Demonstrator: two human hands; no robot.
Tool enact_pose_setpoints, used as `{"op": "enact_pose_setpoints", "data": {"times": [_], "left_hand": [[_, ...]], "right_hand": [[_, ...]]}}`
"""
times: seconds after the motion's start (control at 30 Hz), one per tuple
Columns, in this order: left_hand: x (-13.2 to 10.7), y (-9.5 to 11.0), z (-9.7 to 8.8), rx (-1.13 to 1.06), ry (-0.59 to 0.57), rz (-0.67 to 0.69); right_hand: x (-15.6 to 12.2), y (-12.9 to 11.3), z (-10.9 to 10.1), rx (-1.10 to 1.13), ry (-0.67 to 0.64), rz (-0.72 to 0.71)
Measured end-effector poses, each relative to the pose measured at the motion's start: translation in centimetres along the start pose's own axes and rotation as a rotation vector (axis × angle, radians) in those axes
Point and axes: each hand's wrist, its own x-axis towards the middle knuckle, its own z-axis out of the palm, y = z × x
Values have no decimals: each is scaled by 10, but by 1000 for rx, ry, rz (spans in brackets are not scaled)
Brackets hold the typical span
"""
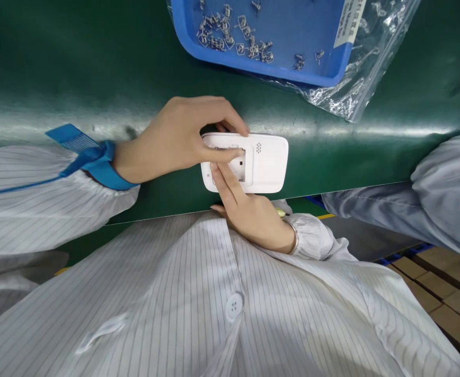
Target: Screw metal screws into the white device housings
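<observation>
A white plastic device housing point(269, 165) with rounded corners, a battery compartment and a group of small holes lies near the bench's front edge. My left hand point(183, 133) is closed around its left part, thumb in the compartment and fingers at the far rim. From the near side, my right hand point(249, 212) presses two adjoining fingertips at the compartment's left end, close to the left thumb. The right thumb sits below the near rim. Whether a small part lies under the fingertips is hidden. Inside the compartment shows a small dark square.
Beyond the housing, a blue tray point(198, 51) holds several metal spring contacts point(216, 31). A clear plastic bag point(365, 78) lies under its right side on the green bench point(76, 78). A blue wrist strap point(104, 165) circles my left wrist. Another person's grey sleeve point(448, 173) is at right.
</observation>
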Motion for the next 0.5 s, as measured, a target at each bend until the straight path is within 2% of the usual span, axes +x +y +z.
{"op": "enact_pose_setpoints", "data": {"times": [0.07, 0.3, 0.43, 0.5], "left_hand": [[-5, -7, 4, -10, 36, 60], [-10, -17, 8, -48, 46, 233], [-9, -18, 7, -60, -19, 160], [-9, -18, 7, -42, -6, 145]], "right_hand": [[-1, 0, 0, 0, -16, 3], [-1, 1, 0, -49, -1, -38], [-1, 3, 1, -41, 21, -61], [-1, 3, 0, -19, 16, -63]]}}
